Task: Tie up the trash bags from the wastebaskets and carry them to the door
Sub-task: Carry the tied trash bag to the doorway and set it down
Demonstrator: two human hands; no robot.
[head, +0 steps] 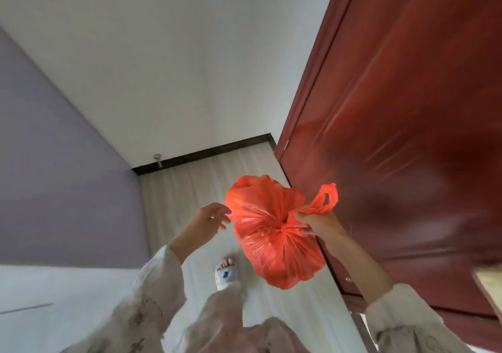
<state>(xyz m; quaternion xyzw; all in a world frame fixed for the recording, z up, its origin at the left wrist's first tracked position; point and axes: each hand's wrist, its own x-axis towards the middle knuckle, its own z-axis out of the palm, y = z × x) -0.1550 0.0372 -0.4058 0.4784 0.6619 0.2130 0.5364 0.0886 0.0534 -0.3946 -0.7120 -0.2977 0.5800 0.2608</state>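
Note:
An orange plastic trash bag [271, 233], full and knotted at its neck, hangs in the air above the floor. My right hand [317, 223] grips its twisted handles just beside the knot, and one handle loop sticks up past my fingers. My left hand [210, 216] hovers just left of the bag with fingers loosely spread, apart from the plastic and holding nothing. A dark red wooden door [402, 135] stands directly to the right of the bag.
Pale wood-look floor [190, 189] runs ahead to a white wall with a dark skirting board and a small metal doorstop [157, 160]. A lilac wall [54, 162] closes the left side. My slippered foot [226, 273] stands under the bag.

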